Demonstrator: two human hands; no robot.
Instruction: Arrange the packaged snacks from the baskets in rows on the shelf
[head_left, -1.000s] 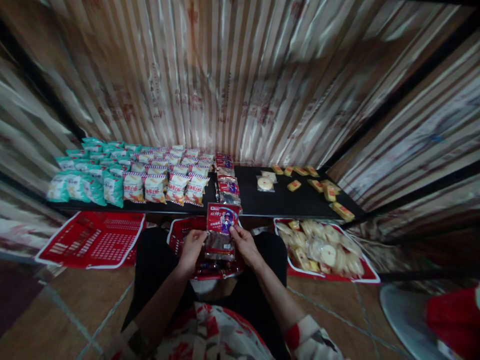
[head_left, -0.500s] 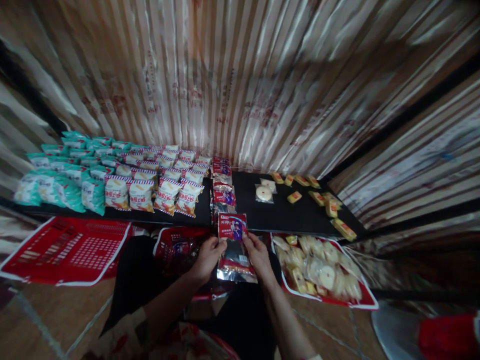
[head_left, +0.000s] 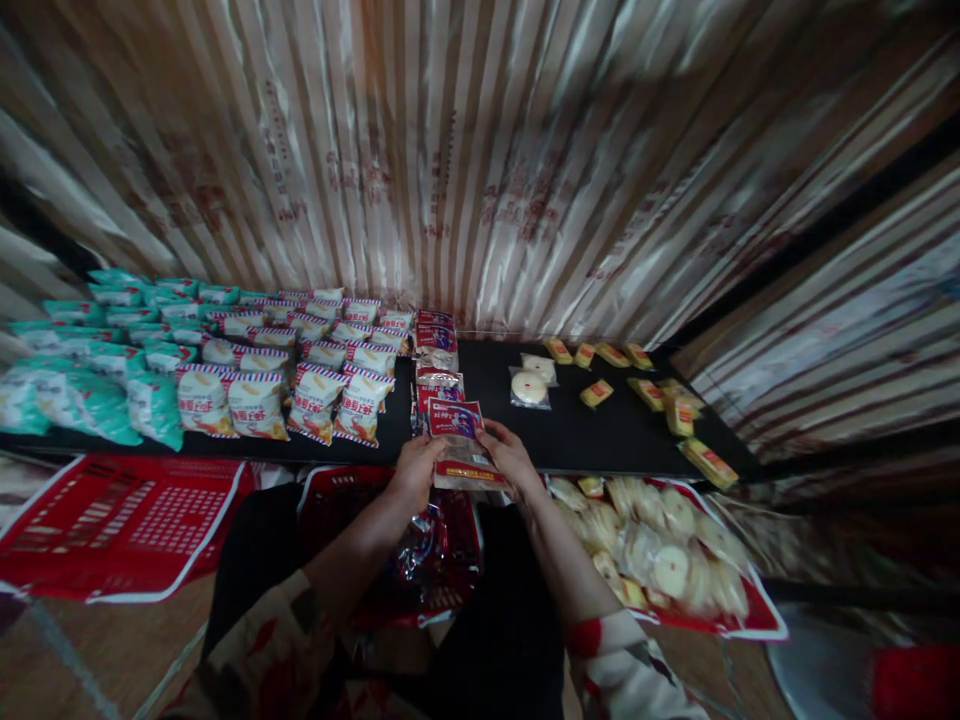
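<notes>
Between my two hands is a red and silver snack packet (head_left: 463, 450), held at the front edge of the black shelf (head_left: 600, 435). My left hand (head_left: 417, 474) grips its left side, and my right hand (head_left: 508, 456) pinches its right side. Just behind it lies a row of matching red packets (head_left: 437, 338), partly covered by the held one. Below my hands, a red basket (head_left: 478, 540) contains more shiny dark red packets (head_left: 412, 545).
White chip bags (head_left: 364, 405) and teal bags (head_left: 154, 410) stand in rows at left. Round white cakes (head_left: 529, 387) and small yellow packs (head_left: 596, 393) lie at right. Red baskets flank my legs: one at left (head_left: 112, 530), one at right filled with wrapped cakes (head_left: 670, 570).
Both hands have moved forward and up with the packet, from over the basket to the shelf's front edge. The packet now tilts more, and the basket below shows more.
</notes>
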